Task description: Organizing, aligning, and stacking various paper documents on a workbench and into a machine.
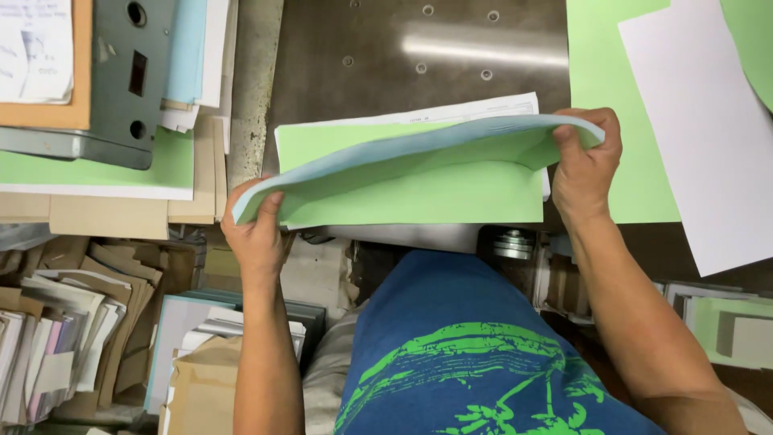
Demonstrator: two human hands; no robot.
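Observation:
Both hands hold a thin stack of paper sheets (419, 157), pale blue on top and light green beneath, bowed upward over a metal worktable (378, 89). My left hand (256, 229) grips the stack's lower left corner, thumb on top. Gripping the upper right corner is my right hand (586, 165), fingers curled over the edge. A white printed sheet (483, 109) peeks out behind the stack's far edge. The lower green sheet (427, 197) lies flat on the table's front edge.
Green (608, 97) and white (708, 137) sheets lie at the right. A grey metal device (121, 80) sits on paper piles at the upper left. Stacks of paper and cardboard (72, 322) fill the floor at left. A metal knob (511, 242) sits under the table edge.

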